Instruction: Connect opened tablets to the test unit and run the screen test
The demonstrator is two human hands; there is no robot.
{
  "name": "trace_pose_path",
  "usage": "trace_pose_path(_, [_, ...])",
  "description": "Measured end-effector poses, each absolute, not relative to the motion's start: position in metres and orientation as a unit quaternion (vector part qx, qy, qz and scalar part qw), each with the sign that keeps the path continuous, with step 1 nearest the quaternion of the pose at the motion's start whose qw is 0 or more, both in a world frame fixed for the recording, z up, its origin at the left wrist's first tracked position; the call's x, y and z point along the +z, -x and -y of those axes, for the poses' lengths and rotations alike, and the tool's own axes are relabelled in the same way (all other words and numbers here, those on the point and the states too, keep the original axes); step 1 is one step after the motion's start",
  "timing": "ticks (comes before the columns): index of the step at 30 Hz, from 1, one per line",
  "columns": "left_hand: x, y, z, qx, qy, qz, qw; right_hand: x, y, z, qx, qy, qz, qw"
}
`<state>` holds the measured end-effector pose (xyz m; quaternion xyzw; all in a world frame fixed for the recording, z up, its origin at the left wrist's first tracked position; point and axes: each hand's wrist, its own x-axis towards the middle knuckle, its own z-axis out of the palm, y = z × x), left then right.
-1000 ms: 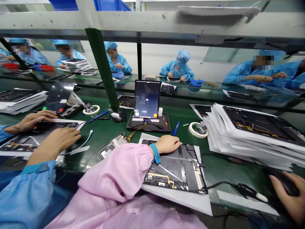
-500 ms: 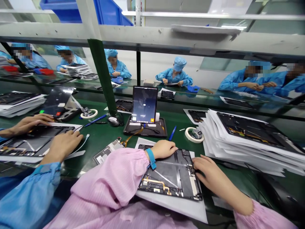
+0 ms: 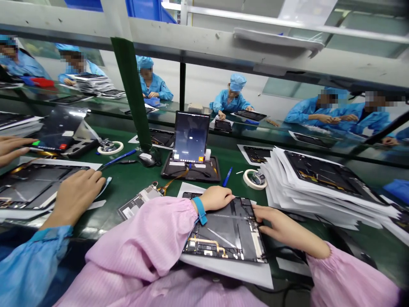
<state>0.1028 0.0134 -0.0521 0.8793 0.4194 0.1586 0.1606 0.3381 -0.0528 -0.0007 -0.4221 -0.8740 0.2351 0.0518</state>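
Note:
An opened tablet housing (image 3: 220,230) with its internal parts showing lies on white paper sheets (image 3: 234,270) in front of me. My left hand (image 3: 215,198), with a blue band at the wrist, rests over its upper edge. The fingers there are curled together, and what lies under them is hidden. At the right edge of the housing is my right hand (image 3: 271,219), fingers stretched along the edge and thumb apart below them. Behind the housing, a lit screen (image 3: 191,137) stands upright in a black tray (image 3: 166,171). An orange flat cable (image 3: 169,184) runs from the tray to a loose flat part (image 3: 140,202).
A stack of paper sheets and tablet housings (image 3: 319,196) stands on the right. Nearby lie a tape roll (image 3: 254,179), a blue pen (image 3: 227,177) and a mouse (image 3: 148,157). A co-worker's hand (image 3: 75,192) is at left. A shelf beam (image 3: 198,40) crosses above.
The camera view has shifted slightly. Both my hands stay at the housing. The left co-worker's far hand has moved up toward their screen; across the bench, a person now has a housing before them.

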Motion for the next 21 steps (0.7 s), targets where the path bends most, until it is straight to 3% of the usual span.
trace_pose_path(21, [-0.055, -0.101, -0.014, 0.170, -0.880, -0.400, 0.189, -0.008, -0.350, 0.051, 0.260, 0.388, 0.881, 0.073])
